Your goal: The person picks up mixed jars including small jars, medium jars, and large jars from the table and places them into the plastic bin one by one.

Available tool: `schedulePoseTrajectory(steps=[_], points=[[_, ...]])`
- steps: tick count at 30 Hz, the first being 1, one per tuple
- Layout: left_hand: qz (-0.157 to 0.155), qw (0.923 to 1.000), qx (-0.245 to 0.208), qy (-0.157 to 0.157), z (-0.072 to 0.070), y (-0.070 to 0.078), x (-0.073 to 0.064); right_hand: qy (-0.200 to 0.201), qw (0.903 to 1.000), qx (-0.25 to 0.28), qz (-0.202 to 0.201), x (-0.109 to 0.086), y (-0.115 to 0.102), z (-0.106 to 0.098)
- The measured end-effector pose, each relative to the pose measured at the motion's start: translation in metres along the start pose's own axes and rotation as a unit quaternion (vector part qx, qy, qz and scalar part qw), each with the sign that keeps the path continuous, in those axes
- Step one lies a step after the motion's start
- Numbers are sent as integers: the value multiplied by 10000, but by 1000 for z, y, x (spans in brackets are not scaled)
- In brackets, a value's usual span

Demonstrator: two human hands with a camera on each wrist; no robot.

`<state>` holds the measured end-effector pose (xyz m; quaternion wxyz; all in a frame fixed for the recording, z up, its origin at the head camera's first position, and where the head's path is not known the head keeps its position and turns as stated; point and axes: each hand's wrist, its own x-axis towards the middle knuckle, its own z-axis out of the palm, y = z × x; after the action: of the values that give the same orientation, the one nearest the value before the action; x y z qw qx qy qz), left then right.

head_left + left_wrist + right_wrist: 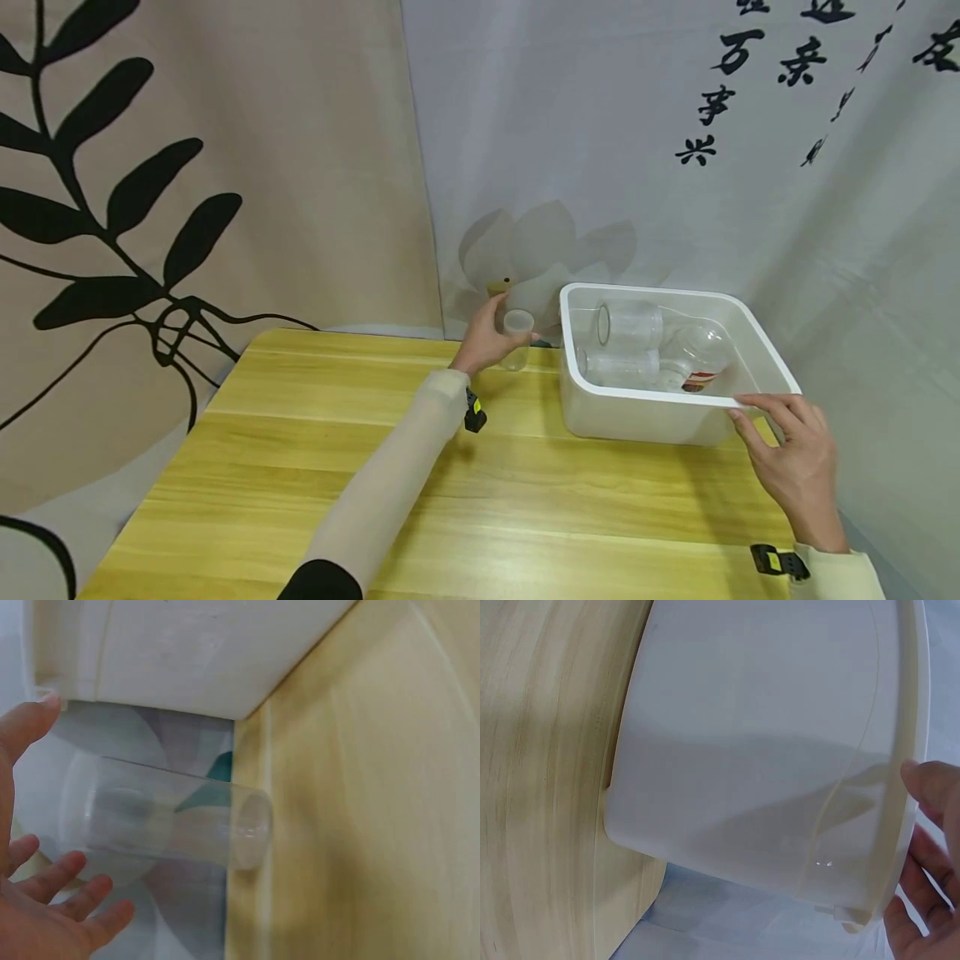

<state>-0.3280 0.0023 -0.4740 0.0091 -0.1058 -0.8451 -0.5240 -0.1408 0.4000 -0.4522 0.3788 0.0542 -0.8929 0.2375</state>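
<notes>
A clear plastic cup [516, 358] stands upright near the table's back edge, left of a white plastic bin [645, 417]. Around the cup my left hand [483, 340] is spread; in the left wrist view, the cup [176, 814] shows with the thumb and fingers [94, 907] apart from each other and not closed on it. At the bin's near right corner, my right hand [798, 454] pinches the rim. The right wrist view has its thumb [930, 784] on the outer side of the rim [911, 742] and the other fingers behind it.
Inside the bin lie clear containers, among them a clear cylinder [633, 325] and a clear jar [701, 350] with a red label. The wooden table [480, 517] reaches toward me. Behind it hang printed curtains [322, 167].
</notes>
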Motion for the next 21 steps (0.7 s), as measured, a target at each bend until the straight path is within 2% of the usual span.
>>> schedulePoseTrajectory(steps=[9, 15, 21], points=[[-215, 9995, -179, -160, 11, -19, 2, 64, 9998, 32, -180, 2, 1, 1], [-283, 9974, -577, -336, 20, -24, 1, 93, 9998, 111, -159, 1, 2, 1], [-274, 9979, -527, -270, 26, -30, 0, 39, 10000, 38, -78, 0, 1, 0]])
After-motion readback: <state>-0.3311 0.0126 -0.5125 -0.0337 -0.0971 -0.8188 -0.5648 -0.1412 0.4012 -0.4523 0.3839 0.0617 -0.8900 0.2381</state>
